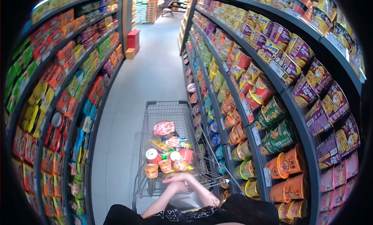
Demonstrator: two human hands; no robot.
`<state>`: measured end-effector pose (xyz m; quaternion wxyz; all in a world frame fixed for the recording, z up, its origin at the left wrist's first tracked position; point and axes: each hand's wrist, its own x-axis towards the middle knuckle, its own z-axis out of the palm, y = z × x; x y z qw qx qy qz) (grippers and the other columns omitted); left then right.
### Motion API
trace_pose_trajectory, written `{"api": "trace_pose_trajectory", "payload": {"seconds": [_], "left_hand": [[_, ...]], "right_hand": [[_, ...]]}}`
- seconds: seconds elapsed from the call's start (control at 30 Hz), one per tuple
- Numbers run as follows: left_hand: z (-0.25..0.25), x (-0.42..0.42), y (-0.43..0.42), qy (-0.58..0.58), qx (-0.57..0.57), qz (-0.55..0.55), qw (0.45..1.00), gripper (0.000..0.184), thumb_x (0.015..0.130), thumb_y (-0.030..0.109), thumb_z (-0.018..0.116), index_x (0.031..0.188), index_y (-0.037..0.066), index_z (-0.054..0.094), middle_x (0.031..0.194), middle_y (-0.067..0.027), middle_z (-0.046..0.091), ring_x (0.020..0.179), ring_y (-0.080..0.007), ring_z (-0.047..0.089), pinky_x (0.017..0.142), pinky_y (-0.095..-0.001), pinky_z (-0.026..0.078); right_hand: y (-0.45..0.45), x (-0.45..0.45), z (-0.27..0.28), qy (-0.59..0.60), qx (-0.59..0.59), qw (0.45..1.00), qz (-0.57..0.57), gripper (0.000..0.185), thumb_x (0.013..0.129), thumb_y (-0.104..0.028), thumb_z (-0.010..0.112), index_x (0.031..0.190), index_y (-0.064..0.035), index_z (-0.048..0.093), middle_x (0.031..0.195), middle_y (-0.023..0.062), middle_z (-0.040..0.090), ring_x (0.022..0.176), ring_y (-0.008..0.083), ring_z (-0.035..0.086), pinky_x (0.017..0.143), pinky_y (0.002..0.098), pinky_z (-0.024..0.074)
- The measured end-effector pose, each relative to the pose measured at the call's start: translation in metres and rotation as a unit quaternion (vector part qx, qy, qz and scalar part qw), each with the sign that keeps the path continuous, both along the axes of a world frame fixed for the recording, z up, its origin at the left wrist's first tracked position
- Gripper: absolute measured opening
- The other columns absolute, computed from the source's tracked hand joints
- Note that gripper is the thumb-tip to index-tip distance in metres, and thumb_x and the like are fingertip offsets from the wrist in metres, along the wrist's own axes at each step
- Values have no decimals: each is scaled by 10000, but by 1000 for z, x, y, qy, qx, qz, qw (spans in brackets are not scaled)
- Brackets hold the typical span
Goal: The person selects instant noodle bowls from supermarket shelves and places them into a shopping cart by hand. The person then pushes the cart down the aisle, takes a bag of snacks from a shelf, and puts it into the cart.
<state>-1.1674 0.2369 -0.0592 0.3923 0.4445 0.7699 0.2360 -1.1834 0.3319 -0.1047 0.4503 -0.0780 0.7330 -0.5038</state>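
My right hand (178,177) reaches leftward across my left hand (181,186) at the near end of a wire shopping cart (167,102). The right hand's fingers look stretched out, with nothing visible in them. My left hand is mostly covered, so its fingers and any hold on the cart do not show. Just beyond the hands, the cart carries small instant noodle cups (151,171), a red tub with a white lid (153,156), a pink-and-red bowl package (163,128) and several colourful packets.
Tall shelves (293,104) of noodle cups and buckets line the right side, close to the cart. Shelves (58,81) of bagged packets run along the left. Grey aisle floor (149,69) leads ahead, past a red box (133,39) at the left shelf's end.
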Motion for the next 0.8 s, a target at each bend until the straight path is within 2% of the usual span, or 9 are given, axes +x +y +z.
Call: {"api": "trace_pose_trajectory", "payload": {"seconds": [0.07, 0.13, 0.33, 0.37, 0.4, 0.5, 0.6, 0.63, 0.8], "left_hand": [[-19, -24, 14, -32, -13, -5, 999, 427, 757, 428, 531, 939, 52, 615, 904, -115, 619, 874, -232, 568, 813, -330, 426], [-34, -49, 24, -52, -21, -4, 998, 411, 762, 412, 529, 949, 55, 611, 911, -118, 615, 880, -234, 566, 817, -330, 426], [-56, -133, 47, -76, -29, 6, 997, 368, 776, 364, 524, 978, 66, 599, 931, -128, 605, 898, -241, 560, 827, -330, 425], [-59, -150, 52, -79, -29, 10, 996, 362, 778, 356, 523, 983, 67, 597, 934, -130, 603, 901, -242, 559, 829, -330, 425], [-61, -166, 56, -81, -29, 15, 996, 355, 780, 348, 522, 988, 69, 595, 938, -131, 601, 904, -243, 558, 830, -330, 425], [-62, -215, 66, -85, -30, 28, 996, 337, 787, 323, 519, 1003, 74, 589, 948, -136, 596, 912, -246, 555, 835, -330, 425], [-64, -259, 73, -96, -32, 32, 994, 321, 794, 299, 516, 1018, 79, 584, 958, -141, 591, 921, -250, 552, 840, -330, 424], [-64, -274, 74, -99, -32, 34, 994, 316, 796, 291, 516, 1023, 81, 582, 961, -143, 589, 924, -251, 551, 842, -330, 424], [-62, -338, 83, -108, -29, 41, 993, 295, 808, 251, 511, 1047, 90, 572, 978, -151, 580, 939, -257, 546, 850, -330, 424]], "right_hand": [[16, -6, -88, 71, -134, 986, -68, 441, 773, -378, 559, 1033, -22, 577, 1005, 122, 583, 930, 200, 540, 811, 292, 405], [0, -45, 39, 17, 22, 999, 38, 476, 798, -408, 513, 943, 38, 590, 907, 132, 611, 857, 216, 556, 794, 291, 410], [19, -136, -7, 1, 100, 992, 83, 307, 778, -247, 524, 980, -26, 596, 946, 128, 601, 878, 239, 574, 742, 332, 446], [24, -152, -76, 402, 26, 870, 286, 249, 770, -178, 488, 945, -38, 597, 890, 132, 609, 839, 282, 588, 698, 370, 465], [33, -169, -68, 404, 29, 867, 291, 249, 770, -178, 488, 945, -38, 597, 890, 132, 609, 839, 282, 588, 698, 370, 465], [46, -212, -44, 54, 26, 996, 68, 371, 792, -327, 450, 802, 16, 593, 796, 130, 616, 752, 265, 579, 712, 344, 447], [53, -255, 43, 73, 63, 995, 11, 400, 799, -340, 448, 832, 24, 611, 804, 149, 624, 778, 288, 587, 738, 357, 444], [60, -264, 19, 223, 107, 960, 131, 251, 770, -194, 463, 922, -45, 595, 866, 130, 611, 849, 297, 582, 710, 377, 467], [79, -335, -16, 171, 41, 975, 136, 293, 801, -235, 412, 938, -53, 597, 864, 141, 609, 854, 287, 583, 728, 368, 459]]}}
